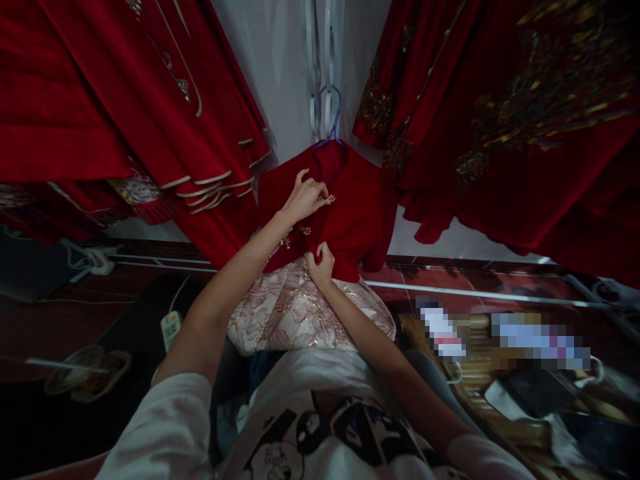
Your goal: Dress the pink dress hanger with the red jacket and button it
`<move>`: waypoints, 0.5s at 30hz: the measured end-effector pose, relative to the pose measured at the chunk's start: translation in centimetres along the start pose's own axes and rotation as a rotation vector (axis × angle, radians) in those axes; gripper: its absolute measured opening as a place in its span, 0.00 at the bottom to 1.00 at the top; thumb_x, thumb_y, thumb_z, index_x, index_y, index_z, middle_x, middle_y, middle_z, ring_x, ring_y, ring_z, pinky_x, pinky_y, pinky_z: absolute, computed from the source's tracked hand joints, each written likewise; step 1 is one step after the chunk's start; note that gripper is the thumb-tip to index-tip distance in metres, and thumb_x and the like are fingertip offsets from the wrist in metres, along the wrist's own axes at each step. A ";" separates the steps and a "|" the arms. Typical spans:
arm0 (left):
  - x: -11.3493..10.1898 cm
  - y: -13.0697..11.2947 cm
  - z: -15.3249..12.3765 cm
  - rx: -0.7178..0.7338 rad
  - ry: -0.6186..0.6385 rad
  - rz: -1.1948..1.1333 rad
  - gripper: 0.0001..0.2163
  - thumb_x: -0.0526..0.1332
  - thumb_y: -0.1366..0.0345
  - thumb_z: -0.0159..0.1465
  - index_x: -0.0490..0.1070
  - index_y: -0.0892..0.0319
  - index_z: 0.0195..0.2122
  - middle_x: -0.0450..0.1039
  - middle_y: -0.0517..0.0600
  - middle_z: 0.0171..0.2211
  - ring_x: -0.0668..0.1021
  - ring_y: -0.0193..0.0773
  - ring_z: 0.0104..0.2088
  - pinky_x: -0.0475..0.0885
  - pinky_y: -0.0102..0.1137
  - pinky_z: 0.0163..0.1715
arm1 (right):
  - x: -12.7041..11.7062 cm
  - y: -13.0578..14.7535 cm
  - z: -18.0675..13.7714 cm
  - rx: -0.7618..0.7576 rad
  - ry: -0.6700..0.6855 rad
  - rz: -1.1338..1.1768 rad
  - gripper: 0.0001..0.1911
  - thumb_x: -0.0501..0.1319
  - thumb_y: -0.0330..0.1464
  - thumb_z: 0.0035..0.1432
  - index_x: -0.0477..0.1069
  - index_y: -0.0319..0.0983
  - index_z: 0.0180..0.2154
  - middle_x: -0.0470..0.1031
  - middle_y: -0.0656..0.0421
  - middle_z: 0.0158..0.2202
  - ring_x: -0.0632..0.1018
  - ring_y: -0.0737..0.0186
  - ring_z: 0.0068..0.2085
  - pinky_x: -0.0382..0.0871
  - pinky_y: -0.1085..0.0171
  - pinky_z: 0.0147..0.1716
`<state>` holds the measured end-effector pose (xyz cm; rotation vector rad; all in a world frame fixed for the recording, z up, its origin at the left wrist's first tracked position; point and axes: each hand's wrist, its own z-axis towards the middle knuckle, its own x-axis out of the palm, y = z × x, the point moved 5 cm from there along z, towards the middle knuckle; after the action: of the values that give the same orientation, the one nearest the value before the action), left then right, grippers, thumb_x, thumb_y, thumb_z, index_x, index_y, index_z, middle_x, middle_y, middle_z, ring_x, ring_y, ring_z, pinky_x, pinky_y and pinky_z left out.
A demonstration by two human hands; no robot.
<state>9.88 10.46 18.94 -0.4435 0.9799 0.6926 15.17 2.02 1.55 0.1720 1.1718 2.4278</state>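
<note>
A small red garment (357,213) with a pink and gold brocade skirt (295,313) hangs on a purple hanger (330,117) straight ahead of me. My left hand (304,198) rests on the upper front of the red top, fingers pinched at a beaded clasp (330,198). My right hand (321,261) is lower down, closed on the red fabric's lower edge, just above the skirt. More beaded clasps (305,231) show between the two hands.
Large red embroidered garments hang at the left (125,113) and right (525,120). A white power strip (171,327) and cables lie on the dark floor at left. A wooden surface with papers (500,353) sits at the right.
</note>
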 end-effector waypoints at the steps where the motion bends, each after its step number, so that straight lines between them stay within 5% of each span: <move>1: 0.0 0.0 0.0 -0.004 0.002 -0.005 0.07 0.62 0.61 0.61 0.72 0.59 0.37 0.75 0.51 0.33 0.74 0.44 0.44 0.44 0.53 0.63 | 0.0 0.0 0.0 -0.002 0.003 0.000 0.10 0.54 0.30 0.52 0.50 0.42 0.26 0.53 0.66 0.24 0.60 0.68 0.26 0.55 0.67 0.29; 9: -0.5 -0.7 -0.4 0.013 -0.023 0.016 0.09 0.55 0.63 0.65 0.69 0.59 0.42 0.75 0.52 0.35 0.75 0.44 0.46 0.42 0.53 0.64 | -0.9 1.7 0.1 -0.105 -0.115 0.003 0.14 0.60 0.39 0.51 0.55 0.41 0.33 0.58 0.62 0.30 0.64 0.64 0.32 0.60 0.64 0.33; 15: 0.0 0.1 -0.4 0.001 -0.002 0.095 0.16 0.47 0.64 0.68 0.67 0.67 0.49 0.75 0.58 0.38 0.76 0.45 0.45 0.52 0.49 0.61 | -1.5 5.7 8.8 -0.132 -0.205 0.096 0.10 0.51 0.39 0.64 0.61 0.40 0.39 0.65 0.55 0.39 0.70 0.63 0.40 0.67 0.60 0.43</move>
<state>9.58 10.28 18.76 -0.3971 1.0044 0.7775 17.24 4.52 11.66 0.4348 0.9302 2.4910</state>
